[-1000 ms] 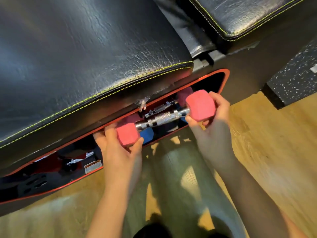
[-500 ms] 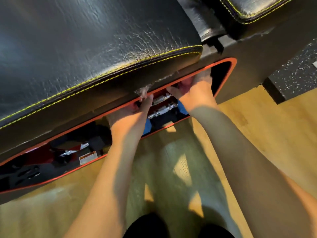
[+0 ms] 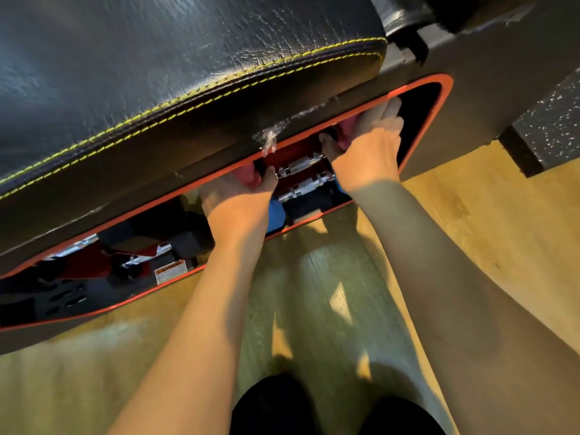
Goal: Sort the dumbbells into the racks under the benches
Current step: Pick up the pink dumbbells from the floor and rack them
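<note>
Inside the red-rimmed rack opening (image 3: 439, 98) under the black leather bench (image 3: 157, 73), the pink dumbbell (image 3: 299, 163) lies with its knurled chrome handle parallel to the opening's lower rim. The left hand (image 3: 238, 196) grips its left pink head; the right hand (image 3: 367, 149) clasps its right head. Just nearer the rim lies a blue-headed dumbbell (image 3: 306, 186), likewise aligned.
</note>
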### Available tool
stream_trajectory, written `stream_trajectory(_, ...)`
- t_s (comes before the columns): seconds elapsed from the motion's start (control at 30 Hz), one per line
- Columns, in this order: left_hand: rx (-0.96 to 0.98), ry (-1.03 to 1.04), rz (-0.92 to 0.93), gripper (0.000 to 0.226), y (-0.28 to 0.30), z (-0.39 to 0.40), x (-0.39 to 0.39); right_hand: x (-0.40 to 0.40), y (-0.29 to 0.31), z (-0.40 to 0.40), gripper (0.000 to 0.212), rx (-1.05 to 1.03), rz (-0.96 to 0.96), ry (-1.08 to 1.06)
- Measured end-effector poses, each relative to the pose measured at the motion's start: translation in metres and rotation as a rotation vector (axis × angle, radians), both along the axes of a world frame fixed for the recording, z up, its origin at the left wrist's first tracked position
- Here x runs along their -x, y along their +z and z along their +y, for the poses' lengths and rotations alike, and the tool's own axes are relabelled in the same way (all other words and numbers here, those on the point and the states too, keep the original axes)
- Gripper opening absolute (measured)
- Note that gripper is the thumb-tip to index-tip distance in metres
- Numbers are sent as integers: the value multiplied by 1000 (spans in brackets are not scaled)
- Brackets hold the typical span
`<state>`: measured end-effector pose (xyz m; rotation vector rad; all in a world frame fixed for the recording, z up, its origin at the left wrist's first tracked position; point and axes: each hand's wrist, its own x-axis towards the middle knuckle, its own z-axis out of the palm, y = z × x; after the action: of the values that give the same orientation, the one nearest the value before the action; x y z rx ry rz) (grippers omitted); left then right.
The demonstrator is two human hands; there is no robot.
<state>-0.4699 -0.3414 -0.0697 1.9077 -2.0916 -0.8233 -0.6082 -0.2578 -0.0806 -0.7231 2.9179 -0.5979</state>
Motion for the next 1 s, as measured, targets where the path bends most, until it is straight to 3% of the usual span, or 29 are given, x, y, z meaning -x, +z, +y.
stream_trajectory(0.07,2,16,-13,60,1,1,0,-2,1,-1,70,10,50,21)
stream_trajectory(0.17,-160,38,123,50,-1,5,-4,-2,2,-1,59,14,4,11)
stream_trajectory(0.33,92,-30,-84,62,8,0,4,2,3,0,63,-53,-18,11)
stream_trajectory(0.43,65,-33,-27,56,6,2,3,2,3,0,59,-53,-66,-1)
stream_trajectory(0.53,14,17,-40,58,4,2,4,2,6,-1,37,-18,-135,-17)
stream_trajectory(0.7,-36,-20,-132,64,0,0,5,5,12,0,45,-51,-201,-38)
stream_trajectory(0.8,94,-55,-115,55,5,-1,6,4,10,0,35,-64,-171,-28)
stream_trajectory(1.0,-38,-105,-49,53,19,2,2,4,12,-2,80,-93,-134,-59)
